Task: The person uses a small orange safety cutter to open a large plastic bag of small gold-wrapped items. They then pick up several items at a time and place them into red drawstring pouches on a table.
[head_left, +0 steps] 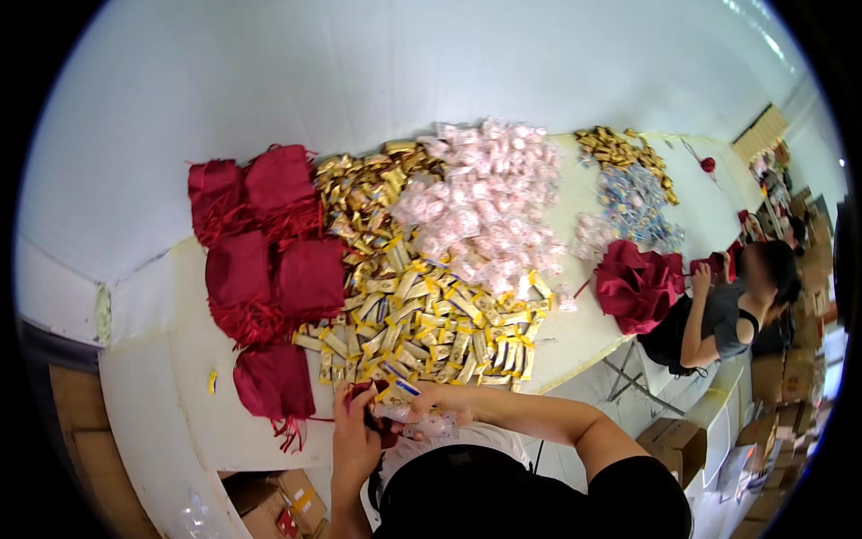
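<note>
Close to my body at the table's front edge, my left hand (357,433) has its fingers closed around a small dark red drawstring pouch (388,437). My right hand (429,402) is right beside it, gripping a yellow-and-white wrapped snack bar (396,390) and some clear-wrapped pinkish sweets (433,424) at the pouch. How far these are inside the pouch is hidden by my fingers. Just beyond my hands lies a heap of yellow-ended snack bars (435,332). Stacks of dark red pouches (274,382) with ribbon cords lie to the left.
Behind the bars are gold-wrapped sweets (359,193) and a pile of pink-and-white wrapped sweets (489,202). A single yellow packet (213,382) lies at left. On the right, another person (718,314) handles a red pouch beside a red pouch heap (637,286). Cardboard boxes (283,503) sit below the table.
</note>
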`<state>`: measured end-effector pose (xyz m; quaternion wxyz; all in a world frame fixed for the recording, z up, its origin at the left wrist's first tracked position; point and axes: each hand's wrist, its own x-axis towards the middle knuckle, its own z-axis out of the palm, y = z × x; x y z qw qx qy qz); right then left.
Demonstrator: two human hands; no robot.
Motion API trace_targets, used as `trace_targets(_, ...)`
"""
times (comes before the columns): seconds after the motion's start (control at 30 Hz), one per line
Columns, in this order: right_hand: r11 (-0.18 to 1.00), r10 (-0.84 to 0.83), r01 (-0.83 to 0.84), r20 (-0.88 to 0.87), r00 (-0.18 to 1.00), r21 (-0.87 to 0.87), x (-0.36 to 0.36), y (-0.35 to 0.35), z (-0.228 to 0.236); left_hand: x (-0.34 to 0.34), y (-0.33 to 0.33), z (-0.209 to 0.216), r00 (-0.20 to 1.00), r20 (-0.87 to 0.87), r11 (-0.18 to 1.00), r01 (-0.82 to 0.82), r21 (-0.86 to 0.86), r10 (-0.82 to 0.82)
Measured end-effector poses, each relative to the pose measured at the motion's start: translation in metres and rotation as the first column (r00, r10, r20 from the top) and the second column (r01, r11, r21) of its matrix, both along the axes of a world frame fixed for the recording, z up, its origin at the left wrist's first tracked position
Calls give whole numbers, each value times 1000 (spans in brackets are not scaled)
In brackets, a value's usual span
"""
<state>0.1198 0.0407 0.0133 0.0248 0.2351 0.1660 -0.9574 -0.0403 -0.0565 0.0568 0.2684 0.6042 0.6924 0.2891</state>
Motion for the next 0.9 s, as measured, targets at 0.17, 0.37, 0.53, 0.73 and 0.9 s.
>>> trace_targets(0.17,981,135,-129,-34,990,144,23,-7,-19,-2,-7,-10,1000,-29,1000,-1,-22,1)
trace_targets(0.37,986,165,-165,-67,984,0,21,-19,-17,14,-4,-6,985,2,982,175,-72,-175)
trace_targets(0.53,973,-184,192,78,980,-124,13,-32,-40,23,3,18,962,95,963,263,-60,-257)
trace_targets(0.73,932,-203,67,362,910,356,-6,-36,-56,42,1,1,967,-66,969,246,-20,-247)
trace_targets(0.9,766,-347,33,369,862,643,6,-45,-90,67,10,-20,947,-28,945,317,-85,-320)
